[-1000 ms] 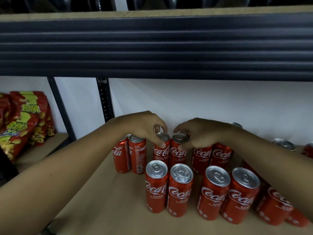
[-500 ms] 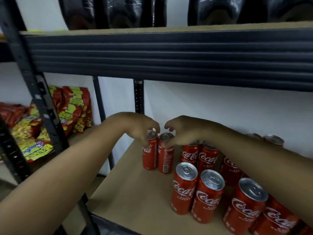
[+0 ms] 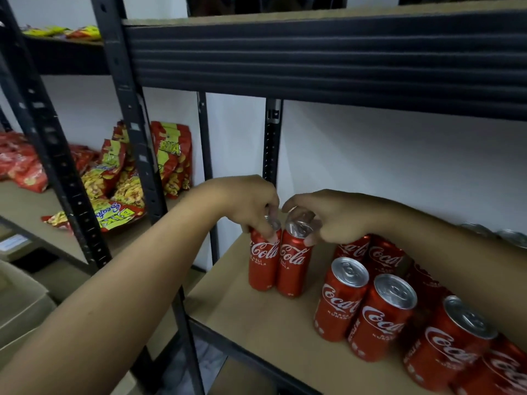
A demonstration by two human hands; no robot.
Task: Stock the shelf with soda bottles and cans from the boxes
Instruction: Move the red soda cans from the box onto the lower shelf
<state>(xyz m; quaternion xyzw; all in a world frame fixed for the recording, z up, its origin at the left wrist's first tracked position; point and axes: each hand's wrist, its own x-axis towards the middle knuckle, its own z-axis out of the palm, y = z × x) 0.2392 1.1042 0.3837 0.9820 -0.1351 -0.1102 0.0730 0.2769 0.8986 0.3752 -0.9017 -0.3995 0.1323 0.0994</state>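
Note:
Two slim red cola cans stand upright side by side at the left end of the brown shelf board (image 3: 251, 317). My left hand (image 3: 248, 203) grips the top of the left can (image 3: 262, 263) with curled fingers. My right hand (image 3: 328, 218) holds the rim of the right can (image 3: 292, 266) between thumb and fingers. To their right, several more red cans (image 3: 339, 297) stand in rows; my right forearm hides part of the back row.
A dark ribbed shelf beam (image 3: 328, 58) runs overhead. Black metal uprights (image 3: 137, 138) separate this bay from the left shelf, which holds red and yellow snack bags (image 3: 122, 178). Cardboard boxes (image 3: 20, 303) sit low at the left. A white wall is behind.
The view has swung right and down-left, showing more of the left bay. Both hands stay on the tops of the two leftmost cans, whose logos now face me.

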